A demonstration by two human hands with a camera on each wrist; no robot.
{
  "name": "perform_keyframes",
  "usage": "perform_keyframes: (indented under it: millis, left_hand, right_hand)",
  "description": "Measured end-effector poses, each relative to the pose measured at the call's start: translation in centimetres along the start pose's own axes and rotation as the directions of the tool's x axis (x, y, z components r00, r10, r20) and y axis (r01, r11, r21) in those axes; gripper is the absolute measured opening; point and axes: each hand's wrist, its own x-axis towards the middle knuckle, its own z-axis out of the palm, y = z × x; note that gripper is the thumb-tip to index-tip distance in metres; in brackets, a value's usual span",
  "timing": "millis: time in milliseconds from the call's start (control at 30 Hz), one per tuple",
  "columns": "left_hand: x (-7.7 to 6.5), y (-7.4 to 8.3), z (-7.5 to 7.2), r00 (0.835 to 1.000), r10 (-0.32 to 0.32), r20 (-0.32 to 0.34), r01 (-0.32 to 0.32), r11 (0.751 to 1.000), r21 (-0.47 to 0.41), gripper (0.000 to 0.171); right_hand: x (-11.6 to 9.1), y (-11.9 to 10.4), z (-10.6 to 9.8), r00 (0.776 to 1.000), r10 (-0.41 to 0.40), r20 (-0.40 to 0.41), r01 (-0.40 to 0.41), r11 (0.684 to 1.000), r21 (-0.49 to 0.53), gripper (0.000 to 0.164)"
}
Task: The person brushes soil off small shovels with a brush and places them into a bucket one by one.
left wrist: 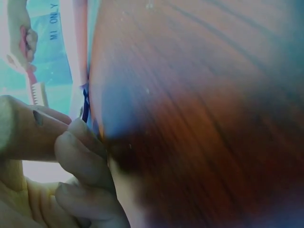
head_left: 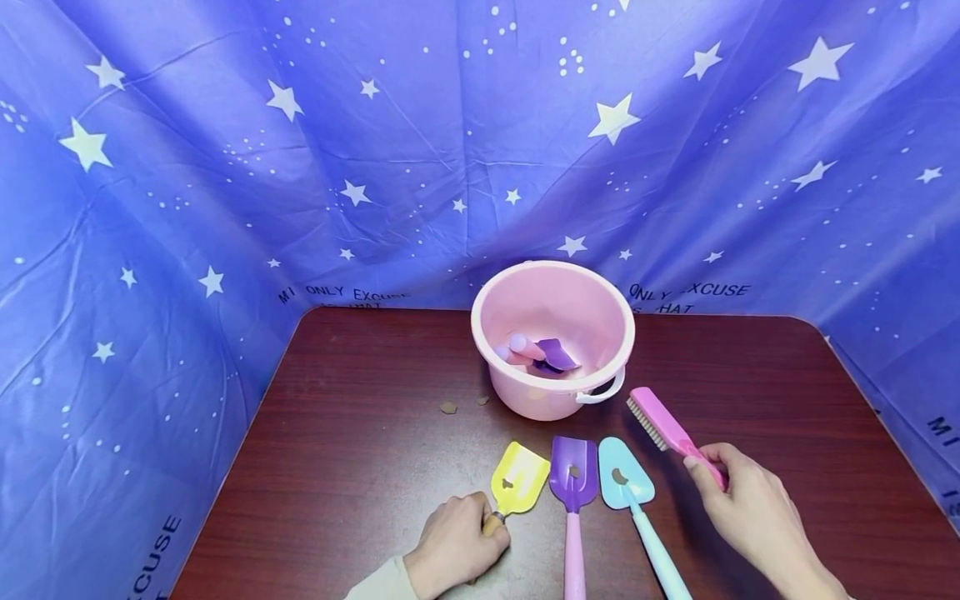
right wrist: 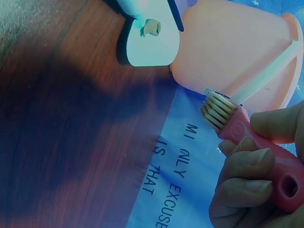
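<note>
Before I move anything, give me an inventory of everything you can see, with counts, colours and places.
Table: one, dark reddish brown, under everything
Backdrop cloth: blue with white stars and dark lettering, behind and beside the table
Bucket: one, pink with a white handle, far part of the table
Items inside the bucket: count unclear, purple and pink
Purple shovel: one, pink handle, in front of the bucket
Yellow shovel: one, left of the purple one
Light blue shovel: one, right of the purple one
Scraps: five seen, brown, two on the table, one on each shovel
Brush: one, pink, pale bristles, right of the bucket
Sleeve: one, pale, left wrist
Left hand: one, gripping the yellow shovel
Right hand: one, holding the brush
</note>
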Motion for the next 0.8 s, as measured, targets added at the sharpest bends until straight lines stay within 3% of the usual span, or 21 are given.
perform_keyframes:
  millis: [367,800]
  left_hand:
    - [0.0,-0.3,-0.8,0.999,0.013,0.029,-0.012,1.000,-0.021,0.020]
    - [0.0,-1.0,-1.9,1.000,-0.006,0.004,0.006,1.000,-0.004,0.020]
  right_hand:
    - [-0.6,-0.3,0.3,1.000,-0.017,-0.016,0.017,1.000,-0.006,0.027]
    - [-1.0,-0.7,0.3,0.997,-0.066,-0.033,0.065,0.998,-0.021,0.017]
